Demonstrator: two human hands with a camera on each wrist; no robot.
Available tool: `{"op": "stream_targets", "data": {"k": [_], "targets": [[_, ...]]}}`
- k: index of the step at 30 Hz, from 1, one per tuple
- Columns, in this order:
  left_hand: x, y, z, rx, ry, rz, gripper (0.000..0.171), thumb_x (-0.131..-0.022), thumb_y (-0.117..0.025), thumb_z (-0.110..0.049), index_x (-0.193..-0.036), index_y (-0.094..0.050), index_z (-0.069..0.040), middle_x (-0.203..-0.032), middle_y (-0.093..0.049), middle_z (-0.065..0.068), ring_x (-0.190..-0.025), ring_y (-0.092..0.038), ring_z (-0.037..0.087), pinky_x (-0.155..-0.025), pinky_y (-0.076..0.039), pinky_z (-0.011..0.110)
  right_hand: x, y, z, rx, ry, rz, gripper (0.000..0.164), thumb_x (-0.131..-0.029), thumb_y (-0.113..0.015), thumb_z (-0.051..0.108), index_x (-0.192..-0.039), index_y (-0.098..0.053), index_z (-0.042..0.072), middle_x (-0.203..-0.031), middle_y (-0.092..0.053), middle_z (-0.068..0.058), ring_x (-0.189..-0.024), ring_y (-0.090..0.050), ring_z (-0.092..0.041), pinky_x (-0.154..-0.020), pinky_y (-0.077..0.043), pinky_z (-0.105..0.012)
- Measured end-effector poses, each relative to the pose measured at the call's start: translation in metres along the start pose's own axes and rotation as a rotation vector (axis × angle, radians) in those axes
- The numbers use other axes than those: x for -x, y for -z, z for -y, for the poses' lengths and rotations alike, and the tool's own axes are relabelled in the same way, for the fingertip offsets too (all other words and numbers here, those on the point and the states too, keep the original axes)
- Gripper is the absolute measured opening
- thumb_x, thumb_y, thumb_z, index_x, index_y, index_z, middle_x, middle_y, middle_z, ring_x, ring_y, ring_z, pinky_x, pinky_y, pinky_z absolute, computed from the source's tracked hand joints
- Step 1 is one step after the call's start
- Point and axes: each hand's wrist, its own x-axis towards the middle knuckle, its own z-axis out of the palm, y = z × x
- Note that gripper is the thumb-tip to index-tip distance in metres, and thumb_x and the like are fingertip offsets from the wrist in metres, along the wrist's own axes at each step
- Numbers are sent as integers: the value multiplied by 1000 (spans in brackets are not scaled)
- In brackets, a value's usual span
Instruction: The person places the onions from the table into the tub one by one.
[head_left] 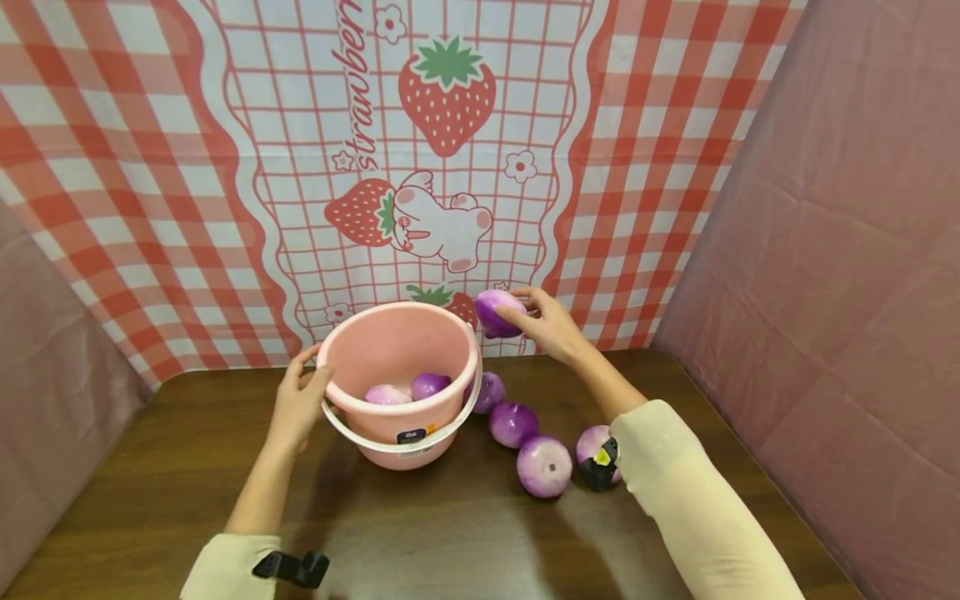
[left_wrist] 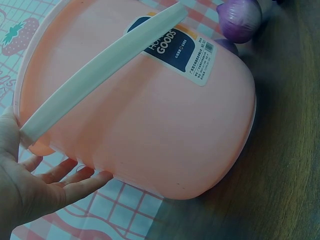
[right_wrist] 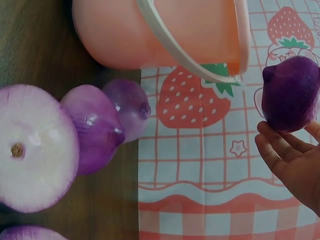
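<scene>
A pink bucket [head_left: 401,429] with a white handle [head_left: 360,444] stands upright on the table. My left hand [head_left: 302,398] holds it at its left side, the thumb by the rim and the fingers along the outer wall; the left wrist view shows these fingers [left_wrist: 86,189] only lightly bent. Up off the table, just right of the bucket's rim, my right hand [head_left: 551,323] grips a purple onion [head_left: 497,312] between thumb and fingers. Inside the bucket lie a pale onion [head_left: 387,395] and a darker one [head_left: 430,386].
Several more onions rest right of the bucket, among them a dark purple onion [head_left: 513,425] and a pale onion [head_left: 544,467]. Another onion [head_left: 591,439] is partly hidden by the right wrist camera. Behind the wooden table [head_left: 420,533] hangs a strawberry-print cloth [head_left: 446,104].
</scene>
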Motion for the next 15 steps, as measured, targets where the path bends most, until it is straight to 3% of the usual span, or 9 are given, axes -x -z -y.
{"op": "stream_targets", "data": {"k": [7,15], "targets": [[0,0,1,-9,-6,-2,51,-98,-42,-19,-146,-28,-13,-129,-45,35,-64,-59,-2,-58,-59,19,-5,-8,6,-46,11,10,60,-85,-58,55,-131,-48,19,-117,-60,-12,-100,-61,-27,-79,-57,-38],[0,1,1,-8,-6,-1,52,-98,-43,-20,-147,-27,-14,-130,-44,34,-65,-59,-3,-59,-59,19,-6,-14,12,-55,1,24,61,-85,-57,56,-132,-47,19,-120,-56,-11,-103,-60,-26,-79,-56,-34]]}}
